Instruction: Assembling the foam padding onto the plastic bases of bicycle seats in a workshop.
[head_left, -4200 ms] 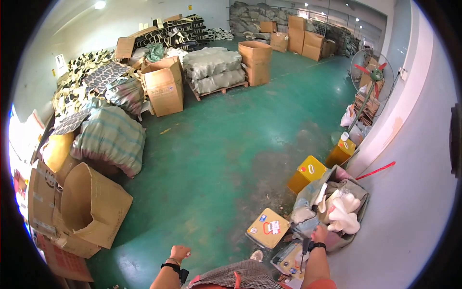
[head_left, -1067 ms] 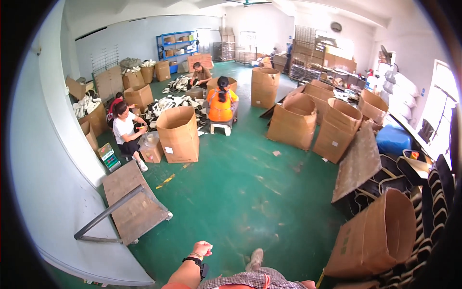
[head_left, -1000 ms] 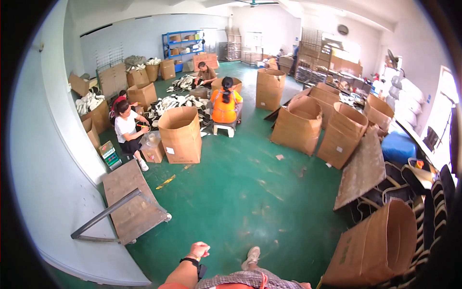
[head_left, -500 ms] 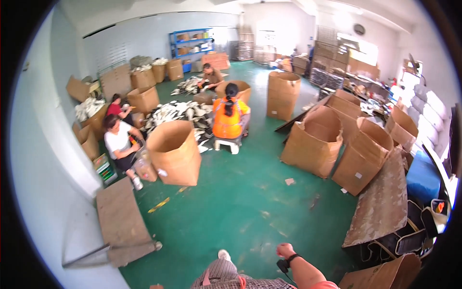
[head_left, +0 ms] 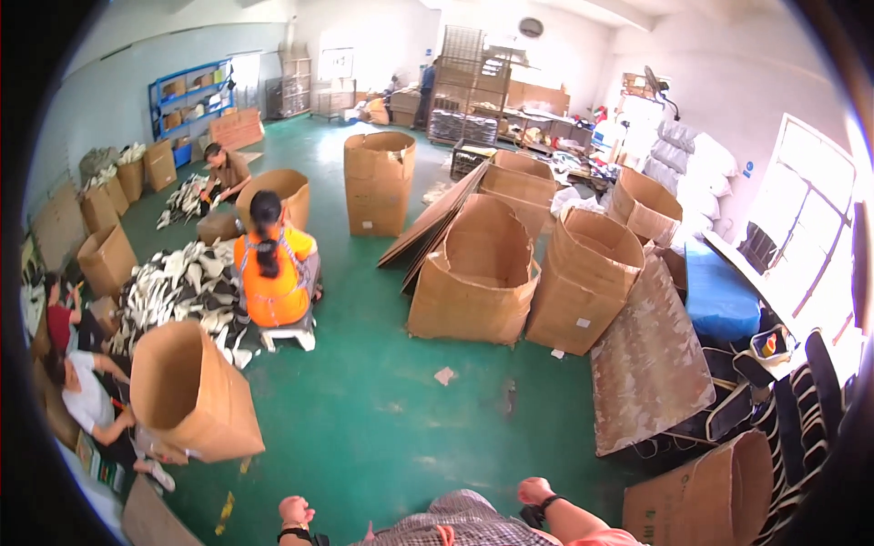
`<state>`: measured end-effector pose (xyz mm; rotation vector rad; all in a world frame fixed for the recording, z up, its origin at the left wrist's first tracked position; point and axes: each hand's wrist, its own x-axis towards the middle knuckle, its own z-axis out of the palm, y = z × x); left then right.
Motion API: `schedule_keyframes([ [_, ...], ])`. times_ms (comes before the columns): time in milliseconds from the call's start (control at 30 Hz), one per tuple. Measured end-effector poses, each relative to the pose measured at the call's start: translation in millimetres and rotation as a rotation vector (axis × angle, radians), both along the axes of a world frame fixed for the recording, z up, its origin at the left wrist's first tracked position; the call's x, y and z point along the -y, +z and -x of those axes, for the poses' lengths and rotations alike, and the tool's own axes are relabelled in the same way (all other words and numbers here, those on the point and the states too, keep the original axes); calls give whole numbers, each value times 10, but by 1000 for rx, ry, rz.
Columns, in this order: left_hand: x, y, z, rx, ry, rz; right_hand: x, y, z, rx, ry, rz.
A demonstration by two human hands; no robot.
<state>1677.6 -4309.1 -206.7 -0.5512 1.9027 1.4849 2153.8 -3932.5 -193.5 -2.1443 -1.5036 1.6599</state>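
Observation:
My left hand [head_left: 296,510] is at the lower edge, its fingers curled in, with a dark band at the wrist. On the other side of my checked apron [head_left: 428,530], my right hand [head_left: 534,491] is also curled closed, a black strap round its wrist. Nothing shows in either hand, and neither touches any object. Below both lies the green floor [head_left: 410,455]. Nearest to my right hand is an open brown cardboard box [head_left: 669,496] at the lower right.
Tall open cartons stand at left [head_left: 232,409], centre [head_left: 378,196] and right [head_left: 473,314]. A cardboard sheet [head_left: 651,364] leans at right by a blue bundle [head_left: 719,296]. Several people sit around a heap of white and black pieces [head_left: 177,291], one in an orange vest [head_left: 273,291].
My view has turned to the right, so the room's contents sit further left. My left hand has come into view at the lower edge; my right hand stays low and curled.

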Motion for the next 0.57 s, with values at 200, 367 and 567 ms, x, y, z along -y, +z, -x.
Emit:
schedule_keyframes([
  [200, -1891, 283, 1306, -147, -121, -116, -548, -390, 608, 555, 1403, -55],
  [367, -2578, 154, 1816, 115, -359, -78, -1416, -1601, 1726, 322, 1464, -227],
  [567, -2544, -317, 3064, 158, -139, 31, -3734, -827, 4503, -8, 1003, -217],
])
